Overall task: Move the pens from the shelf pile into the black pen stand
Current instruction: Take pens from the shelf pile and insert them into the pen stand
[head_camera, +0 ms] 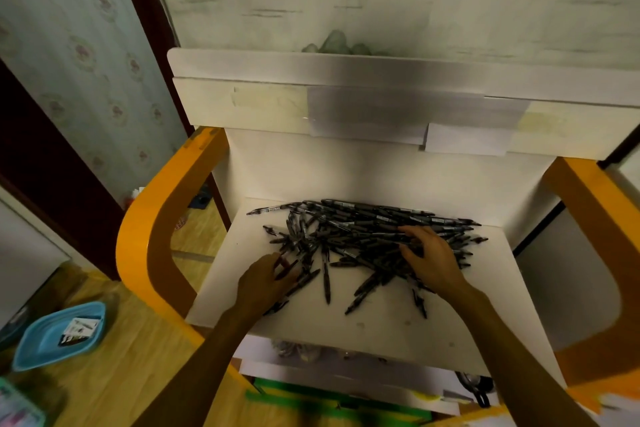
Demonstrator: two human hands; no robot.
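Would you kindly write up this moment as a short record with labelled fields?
surface: white shelf between orange side panels
pens: dark pile of pens spread across the shelf
left hand: at the pile's near left edge, fingers curled among pens
right hand: on the pile's right part, fingers spread over pens
pen stand: not in view
floor, left: blue tray

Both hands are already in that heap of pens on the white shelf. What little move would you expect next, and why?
Probably the right hand curls round a few pens from the pile: its fingers lie spread on them. The left hand touches the loose pens at the pile's edge. No pen stand shows.
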